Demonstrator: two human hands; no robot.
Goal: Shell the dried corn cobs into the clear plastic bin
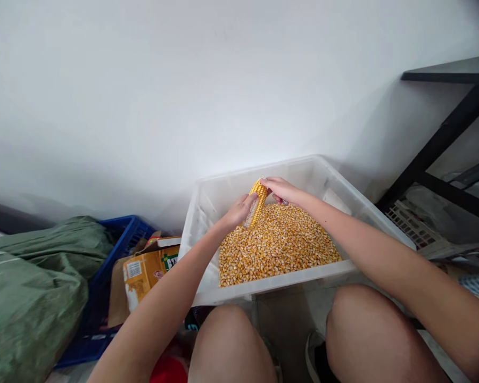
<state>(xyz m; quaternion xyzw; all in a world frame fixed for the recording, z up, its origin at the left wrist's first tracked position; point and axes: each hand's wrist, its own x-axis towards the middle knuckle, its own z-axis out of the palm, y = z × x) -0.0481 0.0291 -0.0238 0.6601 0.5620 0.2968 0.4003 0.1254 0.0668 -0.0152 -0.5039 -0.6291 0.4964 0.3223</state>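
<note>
Yellow ear of corn point(259, 205), tilted, over a deep, translucent white plastic bin point(287, 280). Left hand point(238, 210) gripping its middle, thumb on the face. Ear's left side pale, kernels gone; rows to the right full, so I judge it only partly stripped. Loose yellow-and-white kernels point(279, 239) heaped below. Right hand point(278, 188) at the upper end, fingers curled round a small silvery tool point(285, 202), mostly hidden.

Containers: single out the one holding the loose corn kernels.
The translucent white bin, beneath the left hand and right hand: loose kernels heap inside it. The blue crate and the printed cardboard box, both to its left, show none.
</note>
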